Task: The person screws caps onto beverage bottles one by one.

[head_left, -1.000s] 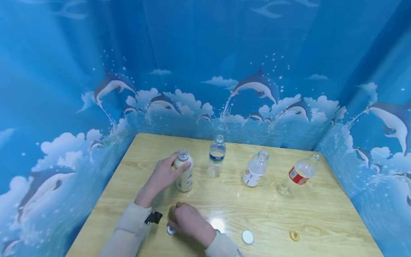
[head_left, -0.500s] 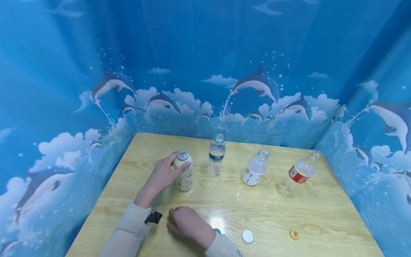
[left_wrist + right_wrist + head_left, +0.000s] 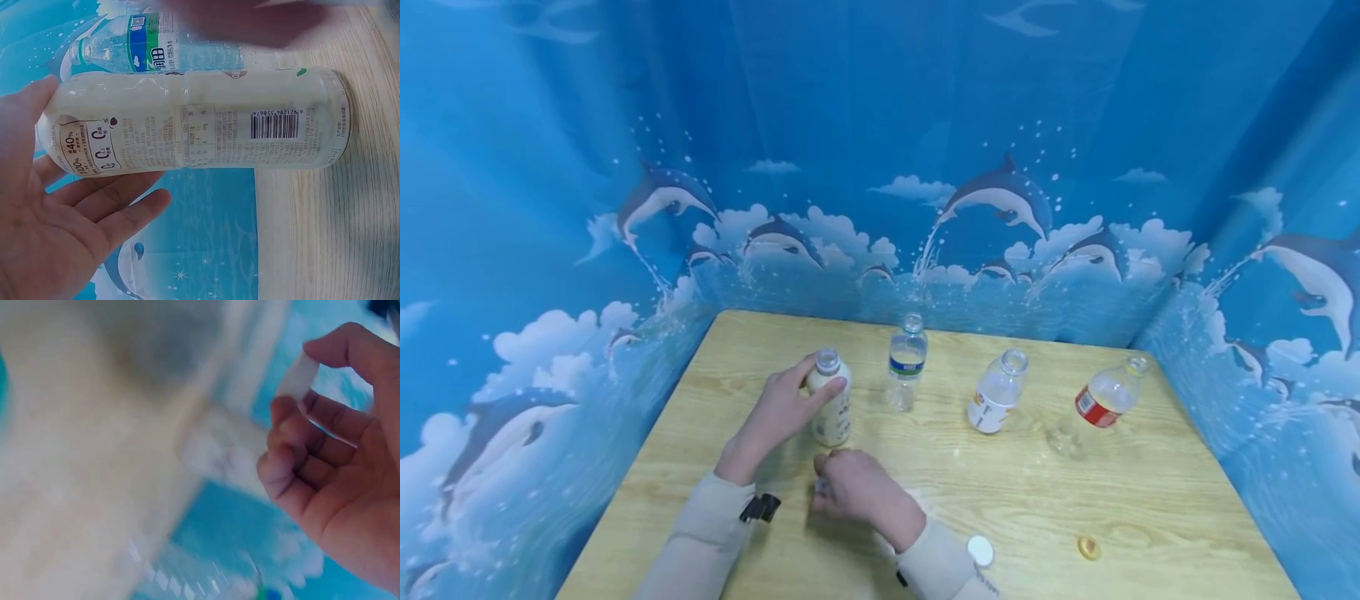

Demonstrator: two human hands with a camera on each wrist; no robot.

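A cream-coloured bottle with printed text stands uncapped on the wooden table, left of the middle. My left hand grips it round the shoulder, thumb across the near side below the neck. In the left wrist view, its printed back and barcode fill the middle, and the lower fingers of that hand spread beside it. My right hand is just in front of the bottle's base. The right wrist view shows it pinching a white bottle cap between thumb and index finger, the other fingers curled.
To the right stand three uncapped clear bottles: one with a blue-green label, one with a white label, one with a red label. A white cap and a yellow cap lie near the front. A dolphin-print curtain surrounds the table.
My right hand has picked the white cap off the table and moved up and slightly right, closer to the cream-coloured bottle. The left hand and the bottle have stayed in place.
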